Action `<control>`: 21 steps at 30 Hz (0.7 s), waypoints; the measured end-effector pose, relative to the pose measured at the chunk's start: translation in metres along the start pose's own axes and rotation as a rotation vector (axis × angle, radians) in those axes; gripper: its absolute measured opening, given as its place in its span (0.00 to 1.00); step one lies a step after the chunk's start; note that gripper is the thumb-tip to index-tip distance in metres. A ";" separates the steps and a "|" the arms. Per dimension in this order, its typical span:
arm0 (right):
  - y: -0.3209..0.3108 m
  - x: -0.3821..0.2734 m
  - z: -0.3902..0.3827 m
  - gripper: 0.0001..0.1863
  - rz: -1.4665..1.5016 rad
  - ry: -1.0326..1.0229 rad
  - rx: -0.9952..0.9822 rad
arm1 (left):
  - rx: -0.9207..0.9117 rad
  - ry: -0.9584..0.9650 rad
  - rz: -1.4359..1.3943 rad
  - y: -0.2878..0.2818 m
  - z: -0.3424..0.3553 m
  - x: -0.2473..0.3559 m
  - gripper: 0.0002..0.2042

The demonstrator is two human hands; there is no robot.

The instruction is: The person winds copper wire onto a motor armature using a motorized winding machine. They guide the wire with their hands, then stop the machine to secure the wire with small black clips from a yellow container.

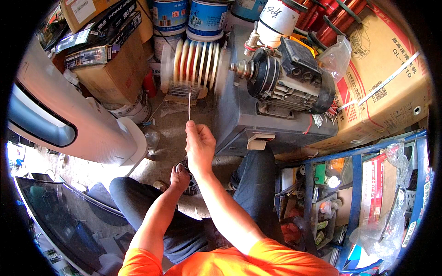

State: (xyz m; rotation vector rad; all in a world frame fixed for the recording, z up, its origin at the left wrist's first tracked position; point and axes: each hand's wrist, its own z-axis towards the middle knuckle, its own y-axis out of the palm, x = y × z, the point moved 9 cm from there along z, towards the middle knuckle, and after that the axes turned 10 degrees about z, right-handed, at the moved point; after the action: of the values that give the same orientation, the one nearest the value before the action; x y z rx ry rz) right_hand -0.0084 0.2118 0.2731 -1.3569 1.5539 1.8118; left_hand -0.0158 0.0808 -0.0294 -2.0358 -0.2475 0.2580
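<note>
My right hand (200, 145) is closed, thumb on top, around a thin white rod or sleeve (189, 106). This points up to a grooved coil-winding former (192, 64) with pale ribs and reddish-copper bands between them. The former's outer edges are smeared, as by spinning. Lower down, between my knees, my left hand (179, 177) has its fingers drawn together beside a dark round slotted part (192, 185); what they hold, if anything, is hidden. Right of the former, a metal shaft (243, 70) leads to a black electric motor (294, 80) on a grey metal cabinet (237, 117).
Blue-and-white buckets (206, 19) stand behind the former, with spools of copper wire (338, 20) at the far right. Cardboard boxes (110, 76) and a white rounded appliance (92, 122) are on the left. A large carton (386, 83) and a blue-framed rack (355, 202) line the right.
</note>
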 end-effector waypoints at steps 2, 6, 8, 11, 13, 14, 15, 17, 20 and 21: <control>0.000 0.001 0.001 0.15 0.001 -0.009 -0.010 | -0.037 0.006 -0.008 0.003 0.005 -0.002 0.24; 0.001 0.001 0.001 0.15 0.016 -0.001 -0.018 | -0.035 0.014 0.008 0.007 0.003 -0.001 0.24; 0.002 0.002 0.001 0.15 0.017 0.003 -0.020 | -0.032 0.009 0.023 0.014 0.004 -0.003 0.24; 0.001 0.002 0.001 0.15 0.014 0.005 -0.017 | -0.049 0.011 0.027 0.013 0.005 -0.003 0.25; 0.001 0.001 0.000 0.15 0.028 0.012 -0.017 | -0.047 0.008 0.030 0.010 0.004 -0.002 0.25; 0.002 0.000 0.000 0.15 0.032 0.010 -0.019 | -0.035 0.004 0.034 0.008 0.003 -0.002 0.25; 0.002 -0.002 0.000 0.15 0.036 0.008 -0.021 | -0.024 -0.001 0.038 0.005 0.002 -0.001 0.25; 0.003 -0.003 0.000 0.15 0.037 0.007 -0.023 | -0.023 0.009 0.034 0.000 0.001 0.000 0.24; 0.005 -0.003 -0.001 0.15 0.032 0.009 -0.026 | 0.034 0.013 0.035 0.001 0.002 0.001 0.23; 0.006 -0.004 -0.001 0.16 0.033 0.006 -0.026 | 0.062 0.013 0.037 -0.003 0.001 0.001 0.23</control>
State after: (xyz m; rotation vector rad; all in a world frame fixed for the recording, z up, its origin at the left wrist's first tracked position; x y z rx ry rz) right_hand -0.0108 0.2103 0.2796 -1.3577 1.5698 1.8550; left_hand -0.0154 0.0835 -0.0275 -1.9818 -0.1914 0.2721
